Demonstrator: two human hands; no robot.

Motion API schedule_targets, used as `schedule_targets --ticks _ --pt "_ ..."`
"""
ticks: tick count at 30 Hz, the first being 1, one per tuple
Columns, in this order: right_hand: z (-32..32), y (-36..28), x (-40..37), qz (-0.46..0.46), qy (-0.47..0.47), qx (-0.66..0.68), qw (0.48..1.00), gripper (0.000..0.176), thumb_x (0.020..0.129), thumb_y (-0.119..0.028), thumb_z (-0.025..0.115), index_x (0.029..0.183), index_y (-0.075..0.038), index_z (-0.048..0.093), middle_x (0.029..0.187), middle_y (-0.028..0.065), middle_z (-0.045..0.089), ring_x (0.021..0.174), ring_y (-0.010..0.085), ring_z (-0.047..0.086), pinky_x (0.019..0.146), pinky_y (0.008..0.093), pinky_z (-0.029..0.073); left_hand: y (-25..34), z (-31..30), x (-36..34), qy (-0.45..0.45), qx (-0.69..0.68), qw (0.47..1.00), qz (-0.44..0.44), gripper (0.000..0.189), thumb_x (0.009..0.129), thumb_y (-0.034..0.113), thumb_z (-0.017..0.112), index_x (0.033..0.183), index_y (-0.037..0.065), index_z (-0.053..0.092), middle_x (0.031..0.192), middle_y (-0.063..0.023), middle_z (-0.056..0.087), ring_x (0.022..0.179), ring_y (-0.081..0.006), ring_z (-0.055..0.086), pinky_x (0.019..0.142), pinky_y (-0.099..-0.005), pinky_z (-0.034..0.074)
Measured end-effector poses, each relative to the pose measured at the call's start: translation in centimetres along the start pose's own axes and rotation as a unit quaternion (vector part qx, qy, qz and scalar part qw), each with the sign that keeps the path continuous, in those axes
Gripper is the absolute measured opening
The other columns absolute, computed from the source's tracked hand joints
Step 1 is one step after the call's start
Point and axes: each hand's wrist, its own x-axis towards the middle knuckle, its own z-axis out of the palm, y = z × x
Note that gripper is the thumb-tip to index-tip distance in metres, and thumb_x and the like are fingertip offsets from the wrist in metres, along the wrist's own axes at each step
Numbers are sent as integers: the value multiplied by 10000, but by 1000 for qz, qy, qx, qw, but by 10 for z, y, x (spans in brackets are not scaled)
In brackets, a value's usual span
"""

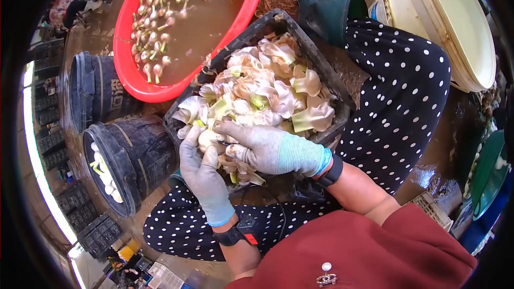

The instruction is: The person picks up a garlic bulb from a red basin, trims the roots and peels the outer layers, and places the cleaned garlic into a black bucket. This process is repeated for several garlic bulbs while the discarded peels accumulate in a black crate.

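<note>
My left hand (203,174), in a grey and light-blue glove, is closed round a garlic bulb (210,139) at the near left edge of a black crate (338,83). My right hand (262,147), gloved alike, has its fingers bent against the same bulb from the right. A small dark object shows between its fingers, too hidden to name. Under and beyond both hands the crate holds a heap of peeled garlic skins (257,83), white and tan with some green pieces. More loose skins (238,171) lie just below the fingers.
Behind the crate, a red basin (122,59) holds brown water and many garlic bulbs (155,37). Two black buckets (144,150) (101,88) stand at the left, the nearer with white peeled pieces (104,174). A green boot (332,16) and pale tubs (428,27) are at the upper right.
</note>
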Motion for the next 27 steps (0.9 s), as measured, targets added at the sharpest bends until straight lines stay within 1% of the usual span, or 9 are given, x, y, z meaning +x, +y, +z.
schedule_targets --ticks 4,6,8,10,12,14,17,22,27 --pt "11 19 2 -50 85 40 994 361 940 -219 474 1262 -55 469 857 194 643 802 328 651 717 415 509 -7 -1 -3 13 20 1000 -3 408 817 -62 517 1223 -87 485 1191 -148 534 1077 -207 541 969 -317 421" --pt "12 20 3 -12 99 53 994 347 941 -174 498 1270 -67 482 1130 213 594 1056 351 584 897 384 463 -7 -4 -1 -2 -14 999 -29 411 859 -10 540 1257 -81 466 1195 -155 534 1072 -206 552 922 -308 463" --pt "6 15 7 -23 131 85 988 317 914 -220 543 1187 -58 536 1023 213 625 974 352 614 841 396 485 -5 -2 -2 8 7 1000 -11 402 859 -23 532 1252 -81 471 1199 -153 534 1072 -205 552 929 -311 460" --pt "-11 -11 7 127 77 -69 986 322 869 -287 596 1079 -44 579 874 205 638 848 363 633 752 413 505 -4 5 -5 15 30 999 2 394 859 -37 525 1248 -81 475 1203 -152 533 1071 -204 551 936 -314 457" --pt "4 -7 10 49 148 -127 980 271 803 -292 630 834 -26 589 734 190 616 727 370 626 657 446 494 -5 13 -9 38 53 998 28 379 839 -72 524 1216 -75 496 1170 -134 541 1048 -190 549 935 -306 439" --pt "8 -9 11 89 128 -163 974 243 774 -264 635 783 -31 567 688 184 604 691 371 623 634 456 491 -12 11 -11 44 53 997 23 394 833 -96 507 1226 -69 493 1155 -128 545 1043 -187 548 941 -298 429" --pt "17 -7 9 84 154 -167 970 219 754 -243 639 781 -37 570 645 181 590 660 377 619 611 463 489 -24 3 -11 46 139 986 82 397 802 -102 518 1198 -73 529 1154 -95 531 1078 -175 514 965 -299 401" --pt "18 8 17 91 173 -151 969 229 736 -244 649 789 -35 570 629 185 587 645 385 616 603 468 489 -25 0 -12 29 127 990 45 387 819 -70 522 1205 -77 528 1185 -108 523 1101 -182 505 970 -308 401" --pt "0 32 30 173 243 -116 947 193 745 -198 619 816 -22 580 730 217 605 736 380 620 674 456 494 -21 -12 -13 30 -66 997 6 444 873 27 545 1295 -61 435 1288 -165 482 1155 -230 510 978 -350 442"
